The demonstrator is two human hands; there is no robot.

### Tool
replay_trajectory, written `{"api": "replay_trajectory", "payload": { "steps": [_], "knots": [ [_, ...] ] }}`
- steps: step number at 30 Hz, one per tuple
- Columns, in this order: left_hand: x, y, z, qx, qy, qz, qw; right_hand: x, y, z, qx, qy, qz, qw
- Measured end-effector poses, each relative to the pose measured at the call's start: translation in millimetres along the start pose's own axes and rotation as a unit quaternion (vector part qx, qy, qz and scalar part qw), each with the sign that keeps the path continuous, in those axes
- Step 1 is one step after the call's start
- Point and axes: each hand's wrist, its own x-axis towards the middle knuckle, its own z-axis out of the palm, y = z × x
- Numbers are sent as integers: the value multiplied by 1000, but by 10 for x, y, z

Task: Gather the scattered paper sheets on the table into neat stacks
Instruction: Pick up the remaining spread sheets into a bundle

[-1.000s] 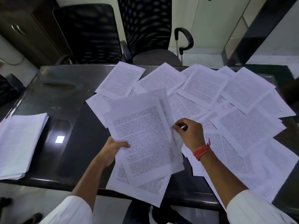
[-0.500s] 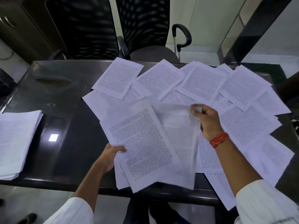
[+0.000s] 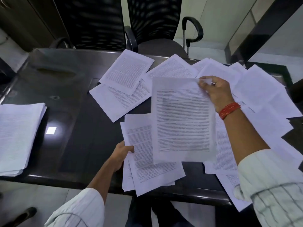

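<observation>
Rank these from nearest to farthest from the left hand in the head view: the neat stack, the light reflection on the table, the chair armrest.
From the left hand:
1. Light reflection, on the table to its left.
2. Neat stack, at the table's left edge.
3. Chair armrest, beyond the table's far edge.

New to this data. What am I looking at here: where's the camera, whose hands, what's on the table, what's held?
There is no robot here. A person wears one wide-angle camera on the head, looking forward and down, so the arms entering from the bottom are their own.

The left hand grips the edge of a small bundle of printed sheets at the near edge of the dark table. The right hand, with a red thread band at the wrist, pinches the top corner of a single sheet lifted over that bundle.

More loose sheets lie overlapping on the right. A finished stack sits at the far left. Office chairs stand behind the table.
</observation>
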Motion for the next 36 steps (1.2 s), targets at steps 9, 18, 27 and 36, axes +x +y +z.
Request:
{"api": "replay_trajectory", "payload": {
  "steps": [9, 18, 27, 36],
  "knots": [
    [104, 63, -137, -198, -40, -82, 976, -474, 623, 933, -123, -107, 34, 986],
    [244, 143, -13, -91, -68, -3, 994, -827, 1249, 1247, -135, -17, 105, 985],
    [453, 852, -278, -77, -136, 129, 979, -947, 1026, 971, 71, -30, 215, 974],
    [251, 1562, -263, -84, -118, 322, 936, -1071, 292, 1191, 111, 108, -59, 986]
  ]
}}
